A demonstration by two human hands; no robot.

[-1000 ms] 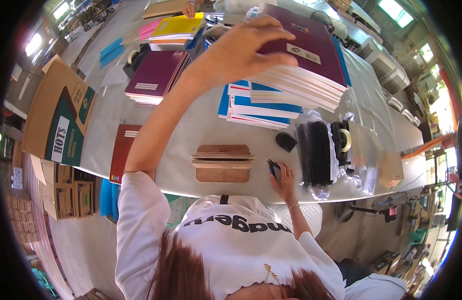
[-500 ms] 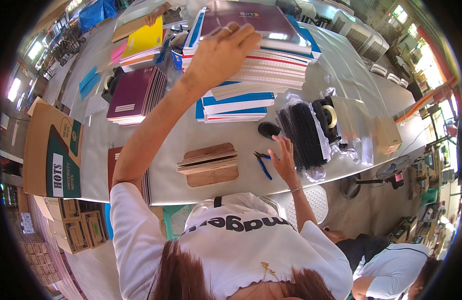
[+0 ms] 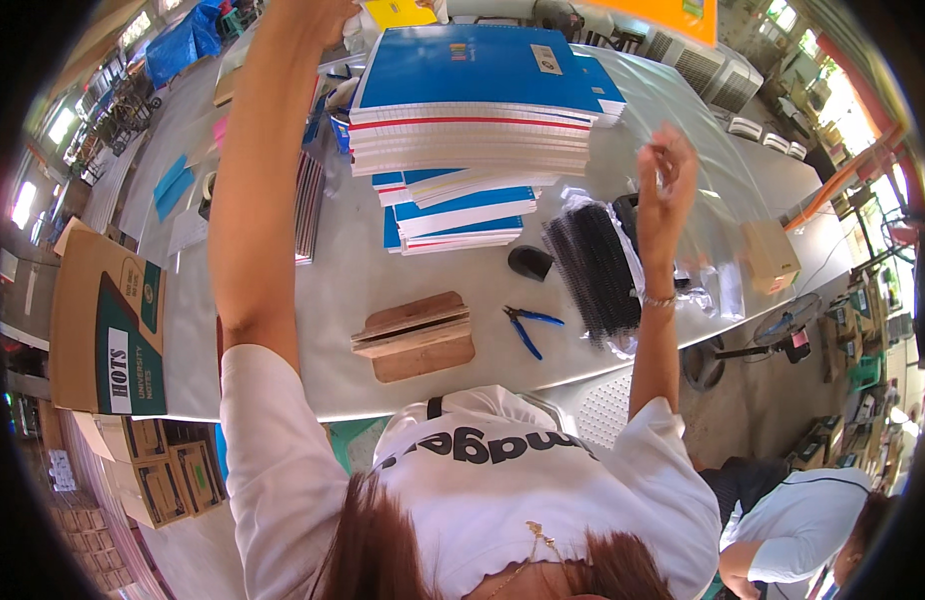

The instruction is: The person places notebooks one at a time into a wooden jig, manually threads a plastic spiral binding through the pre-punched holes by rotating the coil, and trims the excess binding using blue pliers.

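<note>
Right of the blue notebooks [image 3: 473, 75], right fingers [image 3: 683, 152] loosely curled, apart, left hand [image 3: 328, 15] too cropped to tell.

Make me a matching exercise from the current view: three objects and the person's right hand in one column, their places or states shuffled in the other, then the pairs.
Column one
1. Pliers
2. Wooden stand
3. Cardboard box
4. Right hand

Column two
A. By the left end of the table
B. Raised, to the right of the tall notebook stack
C. With a dark, narrow gap along its top
D. Blue-handled, spread open in a V

Pairs: 1-D, 2-C, 3-A, 4-B
</note>
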